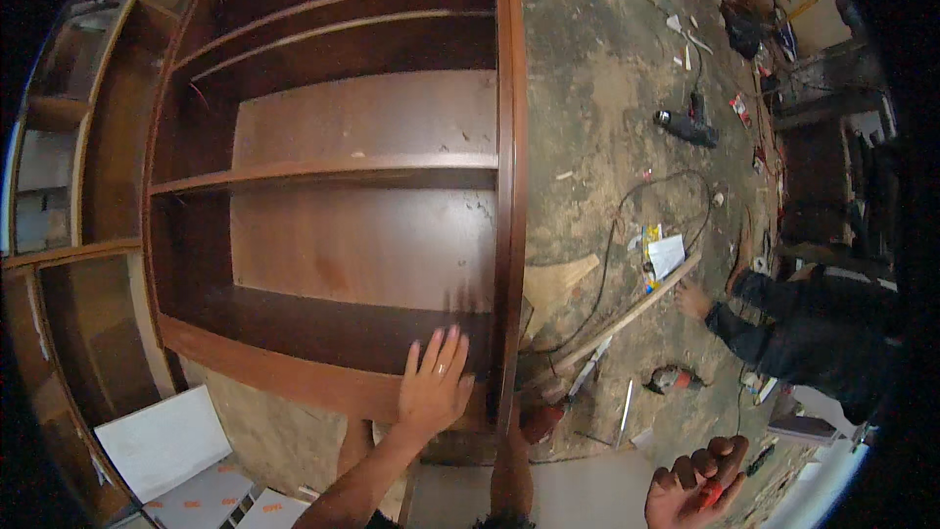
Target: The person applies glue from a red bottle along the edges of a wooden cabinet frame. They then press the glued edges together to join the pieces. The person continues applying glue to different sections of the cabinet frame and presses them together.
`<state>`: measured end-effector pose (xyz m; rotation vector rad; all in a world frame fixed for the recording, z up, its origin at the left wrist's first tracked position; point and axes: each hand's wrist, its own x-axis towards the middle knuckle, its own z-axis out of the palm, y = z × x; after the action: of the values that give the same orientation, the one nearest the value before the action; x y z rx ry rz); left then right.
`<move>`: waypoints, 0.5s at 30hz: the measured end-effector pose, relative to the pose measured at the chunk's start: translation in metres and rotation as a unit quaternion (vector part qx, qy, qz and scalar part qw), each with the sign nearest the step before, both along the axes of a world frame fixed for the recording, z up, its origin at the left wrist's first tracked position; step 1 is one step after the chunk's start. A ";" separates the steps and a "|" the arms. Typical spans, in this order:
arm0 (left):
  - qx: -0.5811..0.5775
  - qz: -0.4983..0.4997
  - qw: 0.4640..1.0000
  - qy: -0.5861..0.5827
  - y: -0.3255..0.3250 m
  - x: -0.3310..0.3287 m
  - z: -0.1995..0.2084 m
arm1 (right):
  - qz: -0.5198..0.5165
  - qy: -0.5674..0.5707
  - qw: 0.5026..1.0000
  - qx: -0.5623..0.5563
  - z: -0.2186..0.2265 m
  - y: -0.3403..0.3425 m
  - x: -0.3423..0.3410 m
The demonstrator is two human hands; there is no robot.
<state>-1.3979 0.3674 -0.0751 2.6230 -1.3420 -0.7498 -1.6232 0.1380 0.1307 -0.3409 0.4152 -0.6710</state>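
A brown wooden shelf unit [362, 168] with several compartments fills the left and middle of the view. My left hand [436, 382] lies with fingers spread on the unit's near lower part, close to its right corner, and a ring shows on one finger. At the lower right, my right hand [693, 486] is turned palm up with its fingers curled. A small red object [710, 496] sits in that hand; the fingers cover much of it, so its kind is unclear. The right hand is apart from the shelf unit.
A co-worker's dark sleeve [759, 333] reaches in from the right. On the stained floor lie a cordless drill [688, 127], a wooden strip [627, 318], a black cable [609, 250] and a white paper [666, 257]. Wooden frames [83, 245] and white panels [164, 439] stand left.
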 end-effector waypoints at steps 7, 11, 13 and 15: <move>-0.044 0.187 0.972 -0.139 0.171 0.079 -0.001 | 0.001 -0.005 1.000 0.023 0.007 -0.024 -0.013; -0.038 0.406 0.885 -0.224 0.190 0.182 -0.012 | -0.035 0.007 0.999 0.036 0.003 -0.029 -0.017; -0.096 0.429 0.879 -0.185 0.170 0.178 -0.012 | -0.075 0.022 0.995 0.054 -0.005 -0.029 -0.011; -0.180 0.283 0.902 -0.270 0.129 0.111 -0.025 | -0.075 0.008 0.996 0.052 -0.014 -0.026 -0.002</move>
<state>-1.2866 0.4966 -0.1005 2.7545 -0.6086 0.2994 -1.6252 0.1116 0.1168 -0.2185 0.4920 -0.7905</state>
